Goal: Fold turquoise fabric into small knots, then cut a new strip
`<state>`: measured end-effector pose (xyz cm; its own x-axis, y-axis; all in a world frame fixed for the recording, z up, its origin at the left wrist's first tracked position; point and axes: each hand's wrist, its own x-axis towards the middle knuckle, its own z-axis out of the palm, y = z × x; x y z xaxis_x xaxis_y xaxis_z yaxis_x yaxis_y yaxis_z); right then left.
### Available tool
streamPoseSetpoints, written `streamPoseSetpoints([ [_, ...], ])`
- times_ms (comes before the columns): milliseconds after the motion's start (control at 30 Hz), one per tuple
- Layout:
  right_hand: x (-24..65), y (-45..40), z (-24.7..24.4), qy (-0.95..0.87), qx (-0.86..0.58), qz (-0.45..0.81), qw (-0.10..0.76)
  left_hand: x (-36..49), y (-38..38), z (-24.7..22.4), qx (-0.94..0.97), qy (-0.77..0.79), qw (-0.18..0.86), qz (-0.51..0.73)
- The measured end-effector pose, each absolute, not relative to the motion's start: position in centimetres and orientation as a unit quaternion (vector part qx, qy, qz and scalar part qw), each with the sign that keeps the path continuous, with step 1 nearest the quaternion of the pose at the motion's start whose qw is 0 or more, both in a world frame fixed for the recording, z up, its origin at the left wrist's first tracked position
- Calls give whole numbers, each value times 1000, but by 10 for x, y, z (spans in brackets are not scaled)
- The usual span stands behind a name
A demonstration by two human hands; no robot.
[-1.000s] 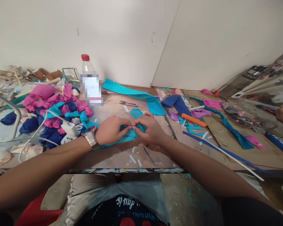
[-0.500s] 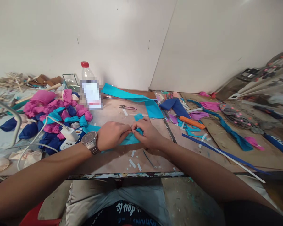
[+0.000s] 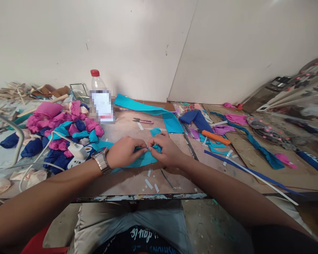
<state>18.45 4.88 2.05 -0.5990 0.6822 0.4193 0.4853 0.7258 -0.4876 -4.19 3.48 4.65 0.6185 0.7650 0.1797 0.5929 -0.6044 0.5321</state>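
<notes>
Both hands meet over the table, pinching a light-blue piece of crepe-like material point(image 3: 141, 161) between thumbs and fingers. My left hand point(image 3: 125, 151), with a metal watch on its wrist, is closed on the piece's upper edge. Almost touching it, my right hand point(image 3: 167, 151) is closed on the gathered right part of the same piece. A small blue bit point(image 3: 155, 132) pokes up behind the right fingers. Beyond the hands lie pink-handled thread snips point(image 3: 143, 120) and a long light-blue strip point(image 3: 140, 106).
Pink and navy crumpled bundles point(image 3: 53, 116), a white charger point(image 3: 78, 151) with cables, a phone point(image 3: 103, 106) and a red-capped bottle point(image 3: 97, 81) stand at left. At right are an orange cutter point(image 3: 216, 137), a white stick point(image 3: 262, 180) and blue strips. White scraps point(image 3: 148, 183) lie near the front edge.
My left wrist has turned a little and its thumb has shifted along the piece. More of the blue material's upper edge shows between the hands, which remain close together.
</notes>
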Motion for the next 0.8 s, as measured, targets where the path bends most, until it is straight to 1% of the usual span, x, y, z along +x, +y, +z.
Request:
streamPoseSetpoints([
  [333, 186, 48, 23, -884, -318, 163, 301, -45, 39, 48, 865, 386, 257, 188],
  [633, 186, 49, 23, -884, -317, 161, 302, -46, 36, 55, 860, 393, 255, 200],
  [800, 186, 48, 23, -884, -312, 167, 305, -46, 37, 53, 864, 389, 261, 185],
])
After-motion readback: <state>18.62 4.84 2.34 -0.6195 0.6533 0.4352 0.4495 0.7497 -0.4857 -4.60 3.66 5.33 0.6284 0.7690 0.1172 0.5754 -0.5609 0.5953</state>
